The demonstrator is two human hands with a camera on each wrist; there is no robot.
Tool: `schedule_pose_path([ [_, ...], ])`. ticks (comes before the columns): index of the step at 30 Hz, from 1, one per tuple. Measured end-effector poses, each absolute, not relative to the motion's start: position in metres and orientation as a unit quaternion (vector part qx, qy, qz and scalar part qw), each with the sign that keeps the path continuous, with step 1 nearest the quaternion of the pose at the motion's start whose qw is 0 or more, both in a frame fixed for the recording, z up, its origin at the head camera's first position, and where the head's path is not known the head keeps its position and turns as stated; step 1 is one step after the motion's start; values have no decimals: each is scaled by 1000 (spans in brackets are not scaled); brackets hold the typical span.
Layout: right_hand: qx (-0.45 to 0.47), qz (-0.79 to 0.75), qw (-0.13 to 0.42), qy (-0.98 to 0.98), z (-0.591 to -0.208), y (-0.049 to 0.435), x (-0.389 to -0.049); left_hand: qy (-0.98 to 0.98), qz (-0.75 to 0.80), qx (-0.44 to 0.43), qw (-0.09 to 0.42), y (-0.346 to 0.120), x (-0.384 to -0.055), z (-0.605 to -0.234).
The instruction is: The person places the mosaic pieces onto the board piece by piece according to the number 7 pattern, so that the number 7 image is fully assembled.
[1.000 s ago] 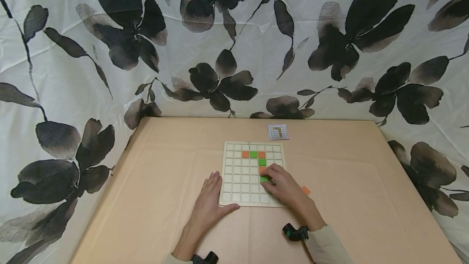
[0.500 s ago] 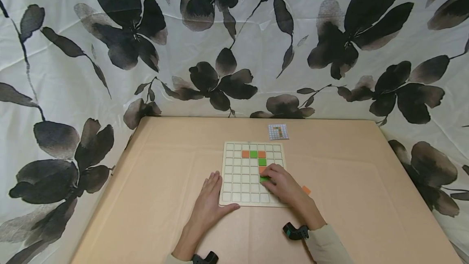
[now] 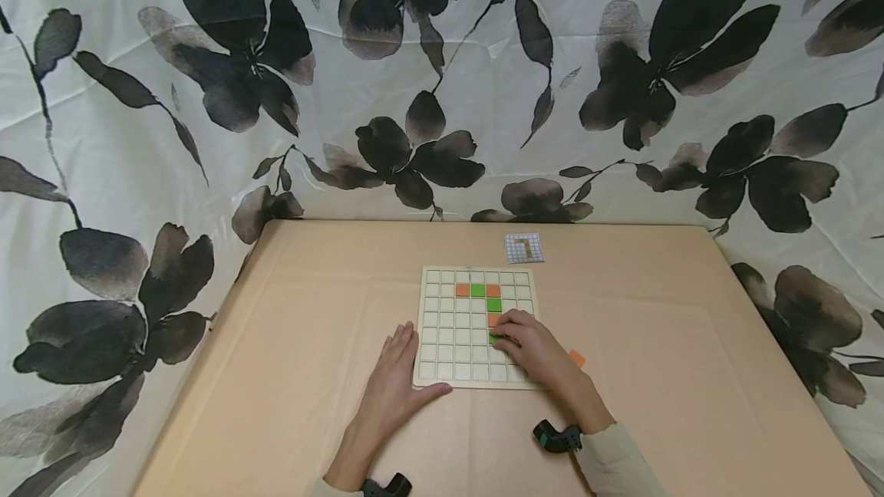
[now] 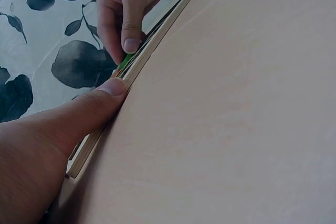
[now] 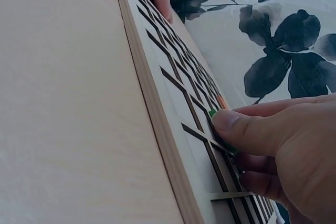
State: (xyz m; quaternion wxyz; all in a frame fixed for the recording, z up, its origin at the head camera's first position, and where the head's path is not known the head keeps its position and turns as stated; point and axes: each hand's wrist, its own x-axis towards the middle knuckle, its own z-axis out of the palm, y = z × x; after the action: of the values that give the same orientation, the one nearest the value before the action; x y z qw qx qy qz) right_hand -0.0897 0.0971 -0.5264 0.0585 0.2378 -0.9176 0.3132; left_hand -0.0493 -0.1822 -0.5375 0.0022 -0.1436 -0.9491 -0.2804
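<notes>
A white grid board (image 3: 449,355) with a wooden edge lies on the table. My left hand (image 3: 395,382) rests against its left side with fingers straight, the thumb (image 4: 113,86) at the front edge. My right hand (image 3: 528,343) pinches a green square tile (image 5: 212,113) at the board, between thumb and fingers; most of the tile is hidden by them. Just beyond it sits an orange tile (image 3: 493,319) in the same column, then a green one (image 3: 493,304). A row of orange, green (image 3: 478,290) and orange tiles fills part of the second row from the top.
A loose orange tile (image 3: 577,358) lies right of the board, partly behind the right wrist. Beyond the board is a small card (image 3: 524,248) with a printed grid pattern. Floral cloth (image 3: 414,83) hangs along the back and sides of the table (image 3: 311,305).
My right fingers have shifted very slightly at the same cell, and less of the green tile shows. The left hand and the board stay where they were.
</notes>
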Motion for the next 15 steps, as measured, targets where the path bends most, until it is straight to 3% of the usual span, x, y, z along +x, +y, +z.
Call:
schedule_pose_path([
  [6, 253, 328, 85, -906, -528, 97, -90, -949, -281, -143, 4, -182, -50, -538],
  [15, 254, 341, 81, -901, -528, 98, -91, -949, -283, -140, 0, -181, -50, -538],
])
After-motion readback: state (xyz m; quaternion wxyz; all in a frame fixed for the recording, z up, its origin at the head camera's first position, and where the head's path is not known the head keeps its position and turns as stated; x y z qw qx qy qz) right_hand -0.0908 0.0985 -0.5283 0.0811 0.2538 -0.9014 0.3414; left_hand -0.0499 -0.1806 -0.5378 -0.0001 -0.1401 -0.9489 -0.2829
